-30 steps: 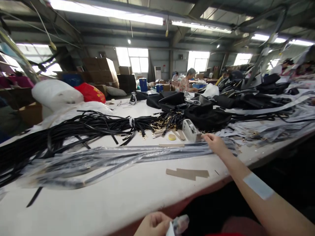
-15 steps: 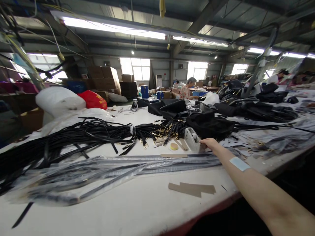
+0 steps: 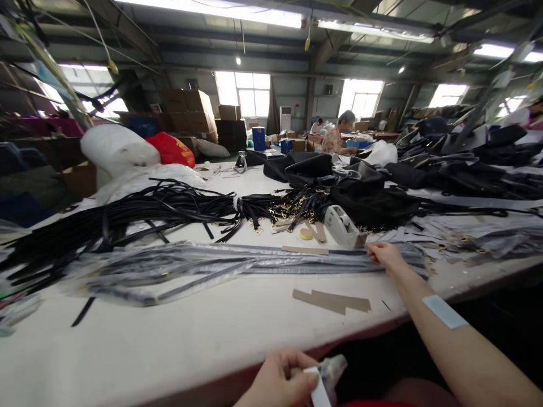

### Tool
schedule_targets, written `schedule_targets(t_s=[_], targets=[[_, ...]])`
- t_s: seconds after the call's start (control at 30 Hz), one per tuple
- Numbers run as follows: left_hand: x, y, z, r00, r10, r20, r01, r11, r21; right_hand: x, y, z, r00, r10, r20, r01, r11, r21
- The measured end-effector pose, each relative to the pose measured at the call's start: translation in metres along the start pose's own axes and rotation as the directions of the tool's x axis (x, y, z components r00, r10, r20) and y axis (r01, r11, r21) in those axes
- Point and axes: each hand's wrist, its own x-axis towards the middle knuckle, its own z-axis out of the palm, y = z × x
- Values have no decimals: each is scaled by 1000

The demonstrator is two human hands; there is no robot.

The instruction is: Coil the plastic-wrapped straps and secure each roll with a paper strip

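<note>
My left hand (image 3: 285, 377) is at the table's front edge, its fingers closed on a clear plastic bag (image 3: 333, 370) with a white paper tag (image 3: 318, 388) against it. Farther forward, my right hand (image 3: 385, 255) is pinched just right of a grey tape dispenser (image 3: 343, 227), with a small gap between them. Whatever its fingertips hold is too small to make out. Beneath this hand run long dark straps in clear plastic sleeves (image 3: 237, 263). A light-blue patch (image 3: 445, 311) is stuck on the right forearm.
A bundle of black straps (image 3: 139, 212) with gold clasps (image 3: 297, 208) lies across the table (image 3: 190, 345). Brown card strips (image 3: 333, 301) and a yellow roll (image 3: 305, 233) are nearby. Black fabric pieces (image 3: 369, 200) are piled behind the dispenser. A co-worker (image 3: 337, 135) sits farther back.
My right hand has drawn away from the tape dispenser, to the right and nearer me. My left hand has come into view with the plastic bag and tag. The camera has tilted down.
</note>
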Motion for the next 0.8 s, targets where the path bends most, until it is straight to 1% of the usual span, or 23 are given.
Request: schedule_targets(t_s=[0.1, 0.2, 0.3, 0.37, 0.43, 0.47, 0.5, 0.53, 0.57, 0.6, 0.63, 0.7, 0.8], targets=[[-1, 13, 14, 998, 53, -34, -55, 996, -74, -2, -5, -2, 999, 1, -44, 0, 1000, 28], [-1, 24, 24, 992, 104, -72, -108, 992, -65, -13, -5, -5, 993, -19, -117, 26, 998, 62], [2, 31, 28, 979, 166, -115, -171, 985, -32, -42, -4, -7, 976, -113, -184, 137, 983, 124], [5, 34, 31, 973, 178, -147, -182, 983, -15, -76, -3, -6, 964, -199, -175, 229, 958, 172], [9, 34, 33, 966, 191, -173, -192, 981, 7, -121, -2, -3, 953, -287, -93, 301, 924, 236], [11, 35, 34, 962, 201, -184, -200, 980, 22, -147, -1, 0, 928, -372, 2, 352, 880, 320], [13, 35, 36, 957, 215, -195, -211, 977, 41, -173, 0, 3, 901, -425, 81, 363, 845, 393], [15, 35, 37, 951, 233, -204, -225, 972, 62, -197, 2, 5, 884, -440, 155, 337, 832, 441], [16, 35, 38, 945, 253, -209, -241, 967, 83, -220, 4, 8, 869, -432, 241, 283, 834, 474], [17, 36, 39, 936, 278, -216, -261, 960, 104, -239, 6, 11, 853, -426, 301, 236, 830, 506], [18, 36, 39, 925, 307, -225, -284, 950, 129, -254, 9, 14, 845, -407, 347, 186, 832, 523], [18, 37, 38, 898, 366, -243, -330, 927, 177, -273, 15, 19, 837, -372, 401, 114, 835, 538], [18, 35, 37, 866, 417, -275, -367, 905, 216, -278, 24, 26, 845, -329, 422, 62, 843, 534]])
